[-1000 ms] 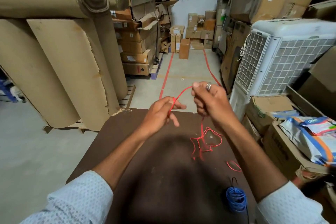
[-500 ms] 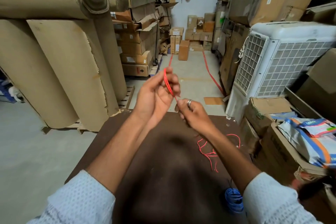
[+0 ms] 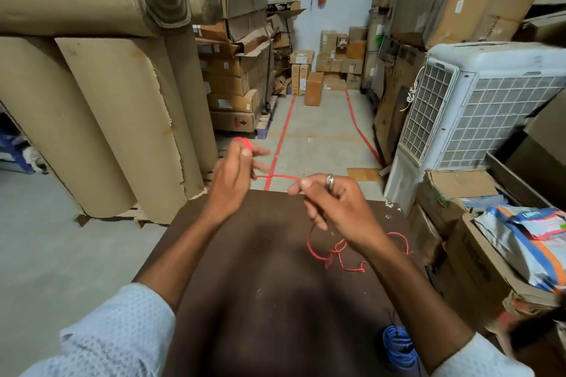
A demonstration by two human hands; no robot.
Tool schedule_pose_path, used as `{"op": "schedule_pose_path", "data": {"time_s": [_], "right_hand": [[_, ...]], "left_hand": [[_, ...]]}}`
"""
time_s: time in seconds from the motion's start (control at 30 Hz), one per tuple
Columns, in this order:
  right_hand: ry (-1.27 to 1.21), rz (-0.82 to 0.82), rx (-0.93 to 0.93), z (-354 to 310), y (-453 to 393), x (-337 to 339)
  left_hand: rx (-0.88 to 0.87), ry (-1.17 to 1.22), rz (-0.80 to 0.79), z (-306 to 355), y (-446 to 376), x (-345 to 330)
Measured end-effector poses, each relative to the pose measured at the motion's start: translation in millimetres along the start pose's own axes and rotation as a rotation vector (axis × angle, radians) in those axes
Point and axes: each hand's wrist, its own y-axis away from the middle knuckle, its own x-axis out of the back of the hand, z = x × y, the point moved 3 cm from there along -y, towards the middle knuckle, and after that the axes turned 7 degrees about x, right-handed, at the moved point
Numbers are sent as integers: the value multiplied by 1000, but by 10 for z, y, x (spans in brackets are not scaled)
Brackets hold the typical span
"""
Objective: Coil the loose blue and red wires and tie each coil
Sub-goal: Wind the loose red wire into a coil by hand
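Blue wire coil [image 3: 398, 347]: on worktop [image 3: 260, 300], nearest edge. Red wire [image 3: 337, 251]: loose loops farther along the worktop, rising to right hand [image 3: 340, 208], pinched; stretched taut to left hand [image 3: 235, 177], gripping small red loops beyond the worktop's far edge.

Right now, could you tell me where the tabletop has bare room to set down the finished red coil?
The table is bare between the forearms and along its left edge. The right side is crowded: loose red wire and blue coil.

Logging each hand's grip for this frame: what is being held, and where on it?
Both hold the red wire: left hand its coiled end, right hand pinching further along the strand.
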Motion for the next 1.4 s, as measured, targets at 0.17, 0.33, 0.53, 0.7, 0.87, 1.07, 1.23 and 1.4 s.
{"op": "schedule_pose_path", "data": {"time_s": [0.17,0.33,0.53,0.7,0.87,1.07,1.23,1.4], "right_hand": [[-129,203,53,-59,-337,242],[-263,323,31,230,-583,369],[-160,198,-184,735,-440,61],[-160,28,-288,805,-214,-259],[1,-118,-257,777,-116,-410],[91,7,-115,553,-36,-241],[124,174,20,258,-210,25],[154,305,54,260,-451,211]], "left_hand": [[94,104,-250,50,412,-280],[202,513,-451,473,570,-407],[243,975,-370,842,323,-288],[200,1053,-80,594,-121,-66],[194,690,180,198,-371,78],[85,40,78,-140,-255,130],[32,-266,-188,-188,75,-29],[39,-53,-314,-15,366,-275]]}}
